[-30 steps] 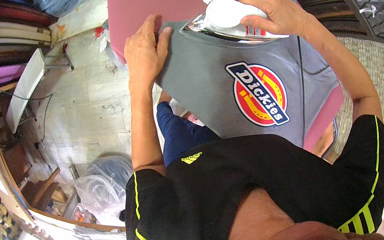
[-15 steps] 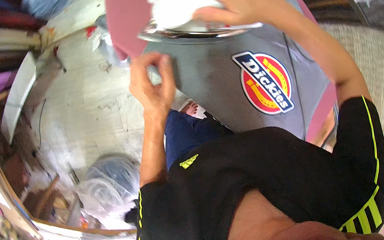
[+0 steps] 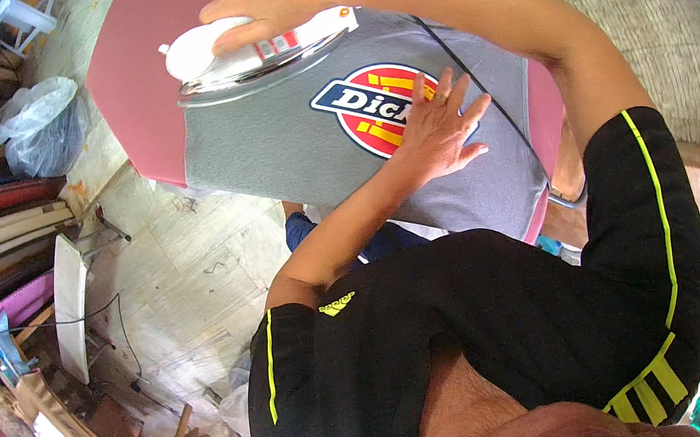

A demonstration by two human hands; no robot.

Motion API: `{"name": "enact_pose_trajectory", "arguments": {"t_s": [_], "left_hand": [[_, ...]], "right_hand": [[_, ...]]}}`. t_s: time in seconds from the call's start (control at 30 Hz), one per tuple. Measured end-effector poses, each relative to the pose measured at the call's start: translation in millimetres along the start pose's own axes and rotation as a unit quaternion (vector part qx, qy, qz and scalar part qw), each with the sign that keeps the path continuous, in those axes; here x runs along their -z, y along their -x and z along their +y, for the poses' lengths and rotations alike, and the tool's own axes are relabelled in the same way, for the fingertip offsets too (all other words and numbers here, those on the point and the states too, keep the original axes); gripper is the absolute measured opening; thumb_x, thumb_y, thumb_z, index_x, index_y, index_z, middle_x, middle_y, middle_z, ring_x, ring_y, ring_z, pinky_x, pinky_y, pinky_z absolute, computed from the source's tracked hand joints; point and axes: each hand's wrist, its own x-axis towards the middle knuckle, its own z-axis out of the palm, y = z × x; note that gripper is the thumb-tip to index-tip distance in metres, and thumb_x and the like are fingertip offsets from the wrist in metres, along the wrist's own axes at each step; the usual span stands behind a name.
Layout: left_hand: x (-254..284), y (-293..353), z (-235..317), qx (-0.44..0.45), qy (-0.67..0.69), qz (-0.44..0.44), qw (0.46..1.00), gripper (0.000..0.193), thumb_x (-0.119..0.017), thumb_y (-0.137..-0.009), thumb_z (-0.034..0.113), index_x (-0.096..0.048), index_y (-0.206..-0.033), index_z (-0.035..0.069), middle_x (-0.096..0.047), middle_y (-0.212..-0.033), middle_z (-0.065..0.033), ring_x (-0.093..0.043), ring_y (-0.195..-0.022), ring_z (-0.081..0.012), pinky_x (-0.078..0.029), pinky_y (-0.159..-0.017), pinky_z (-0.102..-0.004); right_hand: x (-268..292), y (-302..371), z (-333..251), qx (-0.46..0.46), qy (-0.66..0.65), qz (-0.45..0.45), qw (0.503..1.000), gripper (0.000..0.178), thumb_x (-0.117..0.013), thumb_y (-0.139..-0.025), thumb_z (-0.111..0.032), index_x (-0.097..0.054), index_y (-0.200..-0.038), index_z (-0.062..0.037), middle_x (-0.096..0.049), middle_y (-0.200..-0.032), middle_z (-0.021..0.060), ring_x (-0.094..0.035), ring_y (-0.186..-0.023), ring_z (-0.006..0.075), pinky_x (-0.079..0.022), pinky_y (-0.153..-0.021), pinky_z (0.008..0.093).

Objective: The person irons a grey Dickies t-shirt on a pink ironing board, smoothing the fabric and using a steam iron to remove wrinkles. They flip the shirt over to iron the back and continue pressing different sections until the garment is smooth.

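Observation:
My right hand [image 3: 268,3] is closed round the handle of a white clothes iron [image 3: 289,51] with a shiny metal soleplate. The iron rests on the far left part of a grey T-shirt [image 3: 253,147], which lies spread over a pink-covered ironing board [image 3: 133,84]. On the shirt is a red, yellow and dark blue printed logo [image 3: 360,101]. With fingers spread, my left hand [image 3: 442,128] lies over the logo's right side and covers part of it. A thin black cord [image 3: 479,82] runs slantwise across the cloth, right of that hand.
Pale tiled floor [image 3: 188,283] shows left of the board. A filled clear plastic bag [image 3: 42,129], a white stool [image 3: 26,21] and a white folding panel [image 3: 72,305] stand there. Wood scraps lie at the lower left. A woven mat [image 3: 621,6] covers the right side.
My left hand has moved right from beside the board's edge, its fingers opening from a curl and spreading over the logo. The iron stays in my right hand; the view has shifted.

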Motion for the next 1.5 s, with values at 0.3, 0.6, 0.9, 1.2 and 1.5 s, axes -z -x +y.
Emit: {"name": "enact_pose_trajectory", "arguments": {"t_s": [0.3,0.6,0.9,1.2,1.5], "left_hand": [[-8,4,11,-0.075,-0.031,-0.081,0.993,0.071,-0.058,-0.09,0.06,-0.046,-0.148,0.021,-0.025,-0.162,-0.0088,-0.012,-0.151,-0.039,-0.014,-0.117,-0.0674],[-10,3,10,-0.088,-0.014,-0.09,0.992,0.071,-0.06,-0.089,0.06,-0.047,-0.148,0.023,-0.024,-0.163,-0.007,-0.009,-0.152,-0.0396,-0.011,-0.116,-0.0701],[-6,1,7,-0.094,0.011,-0.129,0.987,0.071,-0.059,-0.09,0.059,-0.045,-0.15,0.024,-0.021,-0.164,-0.0077,-0.007,-0.152,-0.0411,-0.01,-0.116,-0.0706],[-3,1,8,-0.105,0.011,-0.151,0.983,0.071,-0.058,-0.09,0.059,-0.044,-0.15,0.024,-0.017,-0.165,-0.009,-0.004,-0.152,-0.0418,-0.007,-0.115,-0.0721],[0,-1,4,-0.133,0.025,-0.145,0.98,0.071,-0.063,-0.088,0.056,-0.047,-0.149,0.024,-0.023,-0.163,-0.0107,-0.01,-0.151,-0.0419,-0.01,-0.114,-0.0725]], "right_hand": [[56,132,42,-0.119,0.034,-0.041,0.991,0.04,-0.056,-0.097,-0.042,-0.059,-0.103,-0.0026,-0.066,-0.085,0.0253,-0.066,-0.081,0.0441,-0.051,-0.074,0.0495],[44,137,34,-0.146,0.051,-0.008,0.988,0.043,-0.055,-0.097,-0.045,-0.06,-0.105,-0.0026,-0.066,-0.089,0.028,-0.065,-0.087,0.0459,-0.051,-0.079,0.0523],[57,209,7,-0.236,0.078,-0.059,0.967,0.04,-0.06,-0.094,-0.045,-0.056,-0.101,-0.0053,-0.064,-0.076,0.0243,-0.064,-0.073,0.0452,-0.049,-0.064,0.0523],[33,212,12,-0.259,0.073,0.035,0.962,0.037,-0.064,-0.093,-0.043,-0.055,-0.1,-0.0081,-0.062,-0.07,0.0222,-0.064,-0.068,0.0447,-0.05,-0.058,0.0509],[50,297,-19,-0.372,0.085,0.066,0.922,0.032,-0.068,-0.091,-0.035,-0.058,-0.101,-0.0066,-0.065,-0.079,0.0204,-0.065,-0.074,0.0425,-0.05,-0.064,0.0497]]}}
